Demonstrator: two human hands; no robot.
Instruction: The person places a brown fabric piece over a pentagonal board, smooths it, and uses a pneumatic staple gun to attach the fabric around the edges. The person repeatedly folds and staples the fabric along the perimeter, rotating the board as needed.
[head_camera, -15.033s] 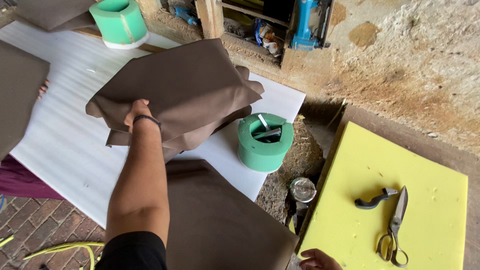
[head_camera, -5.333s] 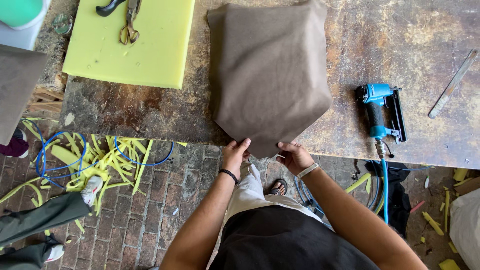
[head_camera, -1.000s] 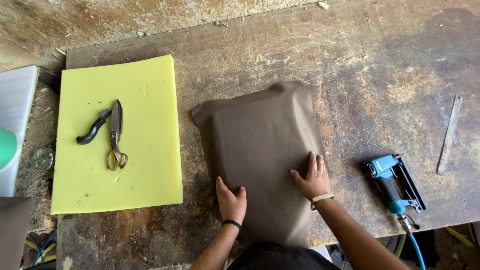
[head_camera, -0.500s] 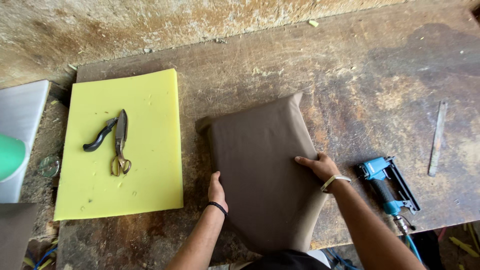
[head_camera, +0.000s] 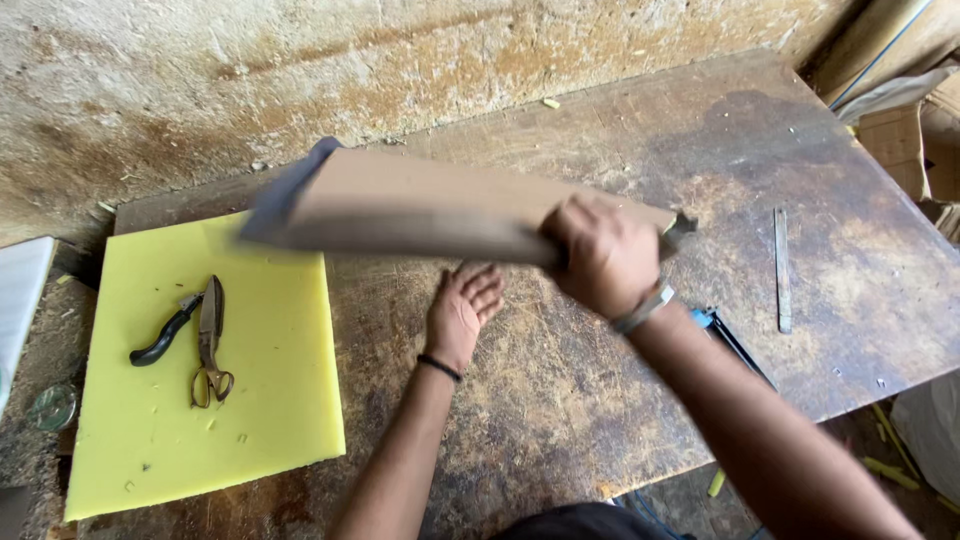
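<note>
Right hand (head_camera: 603, 252) grips the brown covered cushion (head_camera: 420, 208), lifted edge-on (blurred) above the wooden table (head_camera: 620, 400). Left hand (head_camera: 462, 308) lies open, fingers spread, on the table below the cushion.

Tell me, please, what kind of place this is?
Probably an upholstery workshop: a worn wooden workbench, a yellow foam sheet with scissors on it, and a brown fabric-covered cushion lifted in the right hand.
</note>
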